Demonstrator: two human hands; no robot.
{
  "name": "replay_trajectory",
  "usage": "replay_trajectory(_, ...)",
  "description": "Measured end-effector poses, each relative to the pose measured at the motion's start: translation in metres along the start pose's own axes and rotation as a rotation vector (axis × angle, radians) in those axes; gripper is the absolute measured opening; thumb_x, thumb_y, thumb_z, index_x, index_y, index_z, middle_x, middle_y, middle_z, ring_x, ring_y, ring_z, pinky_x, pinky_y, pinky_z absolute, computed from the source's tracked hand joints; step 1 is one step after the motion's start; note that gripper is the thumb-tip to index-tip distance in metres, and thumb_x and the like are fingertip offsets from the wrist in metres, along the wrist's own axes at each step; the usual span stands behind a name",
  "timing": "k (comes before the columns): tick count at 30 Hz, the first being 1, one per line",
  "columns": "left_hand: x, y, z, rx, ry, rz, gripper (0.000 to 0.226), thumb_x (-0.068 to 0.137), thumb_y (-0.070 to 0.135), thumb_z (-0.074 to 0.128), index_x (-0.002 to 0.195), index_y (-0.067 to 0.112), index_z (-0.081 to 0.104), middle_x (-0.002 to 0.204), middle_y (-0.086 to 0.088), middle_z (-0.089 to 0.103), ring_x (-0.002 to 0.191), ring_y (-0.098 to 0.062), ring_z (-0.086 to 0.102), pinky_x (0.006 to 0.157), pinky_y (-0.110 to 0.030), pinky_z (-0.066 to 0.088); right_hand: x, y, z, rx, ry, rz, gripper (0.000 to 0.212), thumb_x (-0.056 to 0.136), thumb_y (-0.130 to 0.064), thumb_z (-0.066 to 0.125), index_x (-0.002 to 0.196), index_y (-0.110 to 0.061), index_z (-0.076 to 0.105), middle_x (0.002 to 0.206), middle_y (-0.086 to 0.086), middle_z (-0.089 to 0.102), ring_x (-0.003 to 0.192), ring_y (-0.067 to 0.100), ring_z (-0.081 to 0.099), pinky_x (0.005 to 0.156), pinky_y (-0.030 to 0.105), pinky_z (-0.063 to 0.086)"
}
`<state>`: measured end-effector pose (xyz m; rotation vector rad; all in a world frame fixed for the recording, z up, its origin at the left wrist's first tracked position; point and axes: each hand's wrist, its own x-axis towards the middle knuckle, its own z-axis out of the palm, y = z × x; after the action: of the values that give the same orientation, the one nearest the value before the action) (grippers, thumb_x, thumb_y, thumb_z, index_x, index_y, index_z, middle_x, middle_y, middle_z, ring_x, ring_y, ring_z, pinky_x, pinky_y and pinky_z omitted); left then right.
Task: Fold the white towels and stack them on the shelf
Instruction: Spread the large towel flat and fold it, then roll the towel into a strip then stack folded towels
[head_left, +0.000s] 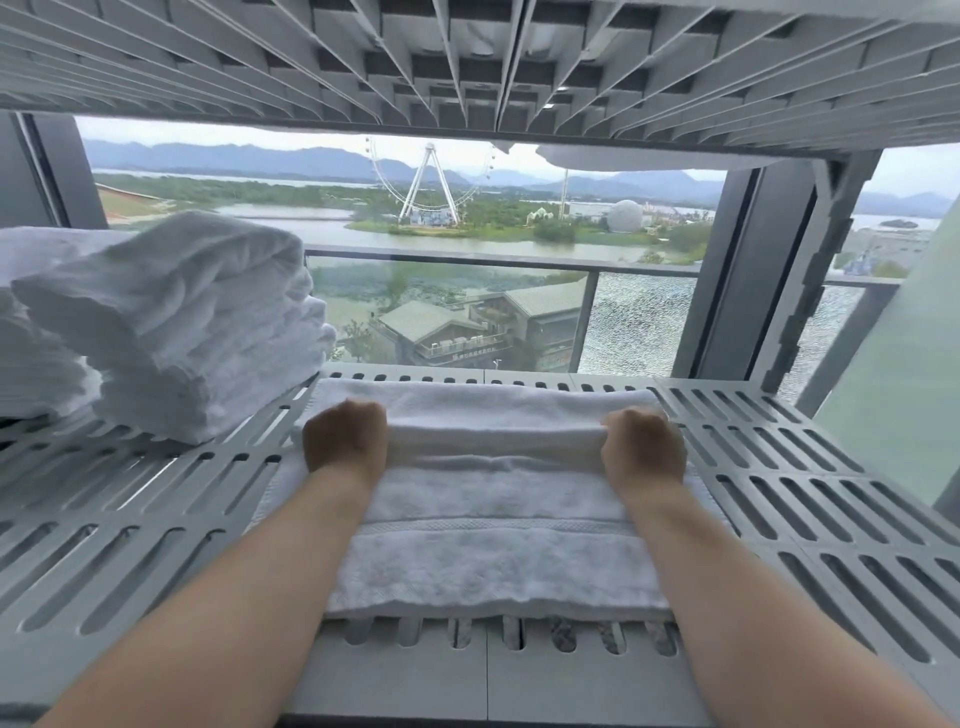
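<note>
A folded white towel (493, 551) lies flat in the middle of the grey slotted shelf (810, 493). My left hand (345, 434) grips a raised fold of it at the left, fingers curled under. My right hand (644, 444) grips the same fold at the right. The fold between the hands stands a little above the rest of the towel. To the left on the same shelf sits a stack of folded white towels (192, 322), leaning slightly, with another white towel pile (36, 353) beside it at the frame's left edge.
Another slotted shelf (467, 62) hangs close overhead. Behind the shelf is a large window with dark frames (748, 270) and a balcony rail. Bare shelf surface lies to the right of the towel and in front of the left stack.
</note>
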<state>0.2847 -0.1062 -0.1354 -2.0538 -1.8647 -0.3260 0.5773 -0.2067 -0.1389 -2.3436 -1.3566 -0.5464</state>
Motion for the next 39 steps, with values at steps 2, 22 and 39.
replay_trajectory(2, 0.000, -0.001, -0.001, 0.009, -0.022, 0.009, 0.030, 0.089, 0.005, 0.047, 0.100, 0.012, 0.074, 0.103, -0.010, 0.073, 0.094, -0.031, 0.070, 0.073, -0.034, 0.051, 0.000, -0.001, -0.002, -0.019, 0.097, -0.019, 0.035, 0.081, 0.002, 0.052, 0.095, -0.014, 0.080, 0.090, 0.015, 0.072, 0.095, 0.034, 0.061, 0.088, 0.039, 0.049)
replay_trajectory(22, 0.019, 0.027, -0.056, 0.133, -0.048, 0.423, 0.032, 0.087, 0.008, 0.054, 0.114, 0.017, 0.067, 0.112, -0.001, 0.069, 0.100, -0.025, 0.068, 0.059, -0.030, 0.042, 0.024, -0.024, -0.001, -0.041, 0.121, -0.065, 0.025, 0.081, -0.005, 0.052, 0.079, -0.013, 0.076, 0.073, 0.011, 0.069, 0.076, 0.029, 0.060, 0.082, 0.038, 0.044)
replay_trajectory(39, 0.038, 0.086, 0.015, -0.259, -0.413, 0.575, 0.068, 0.091, 0.076, 0.011, 0.153, 0.052, -0.006, 0.166, -0.001, -0.013, 0.151, -0.034, -0.019, 0.112, -0.068, -0.017, 0.058, -0.020, 0.046, 0.097, -0.530, 0.025, 0.071, 0.098, -0.059, 0.024, 0.160, -0.028, 0.011, 0.167, -0.003, 0.006, 0.154, 0.016, 0.003, 0.122, 0.046, -0.001)
